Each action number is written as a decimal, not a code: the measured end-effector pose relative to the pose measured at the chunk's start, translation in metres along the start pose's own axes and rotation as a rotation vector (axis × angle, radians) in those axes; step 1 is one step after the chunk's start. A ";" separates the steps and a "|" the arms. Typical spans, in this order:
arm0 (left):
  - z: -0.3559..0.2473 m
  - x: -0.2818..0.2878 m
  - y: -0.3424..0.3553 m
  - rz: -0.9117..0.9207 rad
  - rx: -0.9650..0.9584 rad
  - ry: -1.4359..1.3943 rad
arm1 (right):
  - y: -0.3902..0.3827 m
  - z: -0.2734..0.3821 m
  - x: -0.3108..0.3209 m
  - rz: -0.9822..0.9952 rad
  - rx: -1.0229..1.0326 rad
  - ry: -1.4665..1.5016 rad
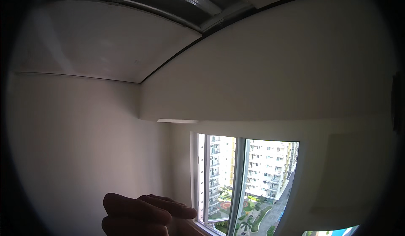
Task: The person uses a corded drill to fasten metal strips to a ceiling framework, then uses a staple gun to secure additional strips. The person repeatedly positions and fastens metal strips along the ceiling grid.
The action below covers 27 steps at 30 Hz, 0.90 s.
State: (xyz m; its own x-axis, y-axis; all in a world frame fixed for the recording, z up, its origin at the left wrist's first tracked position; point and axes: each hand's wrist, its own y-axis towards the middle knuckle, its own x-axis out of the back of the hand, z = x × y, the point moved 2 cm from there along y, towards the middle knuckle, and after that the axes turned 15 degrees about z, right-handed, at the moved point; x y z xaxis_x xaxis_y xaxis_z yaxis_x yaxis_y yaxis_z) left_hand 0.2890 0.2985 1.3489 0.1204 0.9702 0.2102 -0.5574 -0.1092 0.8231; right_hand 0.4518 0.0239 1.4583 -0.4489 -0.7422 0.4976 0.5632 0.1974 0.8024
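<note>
Low in the head view, left of the window, curled fingers are raised in shadow. My left hand (134,213) is closed, its bent fingers pressed together and pointing right. Close behind it, what looks like my right hand (175,209) shows folded fingers overlapping the left ones, with its lower part dark at the picture's edge. The fingers crowd together so that anything between them is hidden. Both hands are held up in front of the pale wall (84,147), nearest to the window frame (240,185).
Overhead, a ceiling panel (105,42) borders an opening (177,0) with metal framing. A deep beam (261,71) crosses above the window. Through the glass stand tall apartment buildings (265,164), with a garden and road below. A second bright opening (337,231) shows at the lower right.
</note>
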 end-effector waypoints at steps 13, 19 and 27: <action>0.041 0.001 -0.054 -0.289 0.468 0.058 | -0.023 -0.042 0.004 0.023 -0.093 -0.025; 0.044 -0.031 -0.225 0.046 1.109 -0.287 | -0.052 -0.068 0.002 0.063 -0.108 0.031; -0.078 -0.157 -0.499 1.024 1.934 -0.582 | -0.144 -0.130 -0.057 0.261 -0.204 0.210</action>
State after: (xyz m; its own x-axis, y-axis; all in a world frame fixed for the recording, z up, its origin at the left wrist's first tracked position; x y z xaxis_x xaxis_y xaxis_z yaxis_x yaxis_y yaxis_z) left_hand 0.4846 0.2179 0.8645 0.7563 0.3616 0.5453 0.5936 -0.7296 -0.3395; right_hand 0.4869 -0.0456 1.2714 -0.1328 -0.8031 0.5809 0.7752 0.2811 0.5658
